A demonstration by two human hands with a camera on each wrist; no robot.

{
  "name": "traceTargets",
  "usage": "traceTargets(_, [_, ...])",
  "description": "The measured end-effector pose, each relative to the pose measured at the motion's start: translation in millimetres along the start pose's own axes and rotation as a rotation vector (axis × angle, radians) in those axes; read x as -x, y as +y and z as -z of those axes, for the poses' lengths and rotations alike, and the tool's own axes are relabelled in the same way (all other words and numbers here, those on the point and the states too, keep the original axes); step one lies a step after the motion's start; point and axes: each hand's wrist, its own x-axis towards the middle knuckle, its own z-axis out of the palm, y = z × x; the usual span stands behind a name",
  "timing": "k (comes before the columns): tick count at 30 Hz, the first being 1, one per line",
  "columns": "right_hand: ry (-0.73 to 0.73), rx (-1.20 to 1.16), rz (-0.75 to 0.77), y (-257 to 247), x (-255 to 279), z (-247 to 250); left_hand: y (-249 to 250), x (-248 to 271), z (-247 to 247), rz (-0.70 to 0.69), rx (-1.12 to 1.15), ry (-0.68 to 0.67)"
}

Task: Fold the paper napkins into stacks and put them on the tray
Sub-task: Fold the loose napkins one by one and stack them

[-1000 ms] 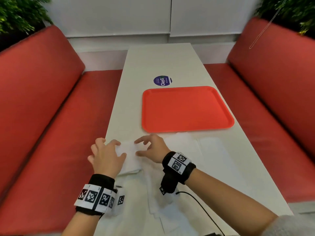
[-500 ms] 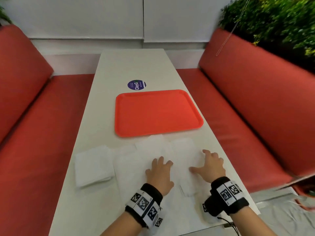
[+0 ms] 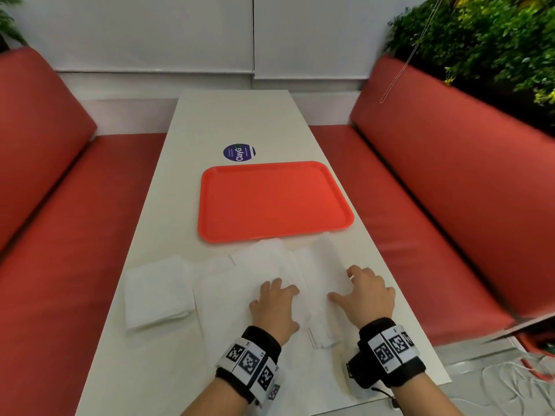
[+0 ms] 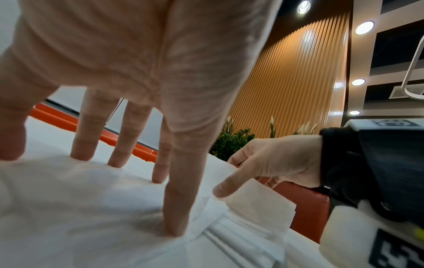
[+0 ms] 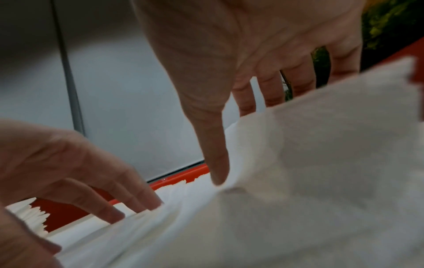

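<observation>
The left wristband [image 3: 250,360] and right wristband [image 3: 390,352] are black, wrapped with white tags bearing black square codes; a thin black cable [image 3: 383,391] leaves the right.

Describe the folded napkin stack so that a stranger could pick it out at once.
Find the long white table between the red benches, then the orange tray on it. Nearer than the tray, at the left edge, lies the folded napkin stack. Unlike the loose napkins spread beside it, it is thick and squared, with layered edges.
</observation>
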Motion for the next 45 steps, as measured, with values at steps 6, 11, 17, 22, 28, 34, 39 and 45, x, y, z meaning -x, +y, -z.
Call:
traceTargets(6, [0.049,-0.425,0.076,8,4,23,-2,2,0,0.002,0.026,-0.002])
traceTargets(11, [0.054,-0.627,0.145,11,2,41,-5,2,-1,-0.013,0.068,0.021])
traceTargets(17, [-0.007,-0.836,0.122,10,11,41,-6,0,5,-0.074,0.392,0.239])
traceTargets(22, [-0.062,-0.953,0.124,8,18,32,5,7,14,-0.137,0.881,0.352])
traceTargets(28, [-0.059,-0.975,0.153,10,19,26,15,7,26,-0.116,1.193,0.235])
traceTargets(34, [-0.062,-1.007,0.147,15,23,33,16,5,27,-0.099,1.279,0.250])
traceTargets(39, [-0.056,-1.037,0.121,24,22,35,18,2,30,-0.119,1.311,0.256])
traceTargets(45, [-0.002,-1.030,0.027,37,16,31,13,0,33,-0.138,1.283,0.400])
